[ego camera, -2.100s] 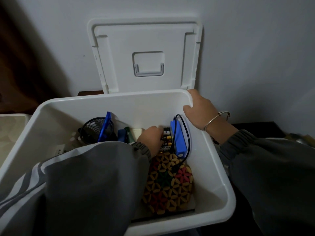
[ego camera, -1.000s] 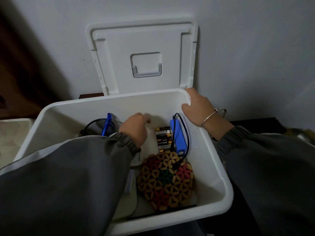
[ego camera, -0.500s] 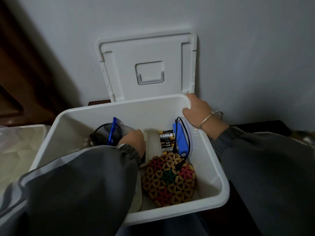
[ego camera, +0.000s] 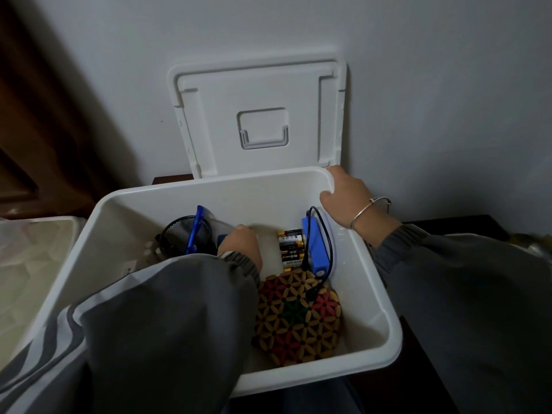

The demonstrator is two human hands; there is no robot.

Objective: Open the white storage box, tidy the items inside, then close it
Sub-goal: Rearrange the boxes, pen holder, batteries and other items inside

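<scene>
head view, nearest to me: my grey sleeves, soft fabric, the left one with pale stripes, fill the bottom of the frame. past them sits the white storage box (ego camera: 385, 333), smooth glossy plastic with rounded corners and a thick rolled rim, open on top. closest inside it lies a round woven mat (ego camera: 297, 319) of small flower-shaped pieces in tan, red and green. beyond the mat, a blue oblong power bank (ego camera: 313, 248) with a black cable (ego camera: 327, 234) looped over it stands beside a stack of black-and-gold batteries (ego camera: 289, 249). my left hand (ego camera: 240, 245) is down in the middle of the box, knuckles up; its fingers are hidden, so i cannot tell whether it holds anything. to its left a black mesh cup (ego camera: 176, 237) holds something blue and thin. my right hand (ego camera: 343, 198), a thin metal bangle (ego camera: 366, 212) at the wrist, is curled over the box's far right corner rim. farthest, the flat white lid (ego camera: 260, 121), with a square recessed handle, leans upright against the plain wall.
</scene>
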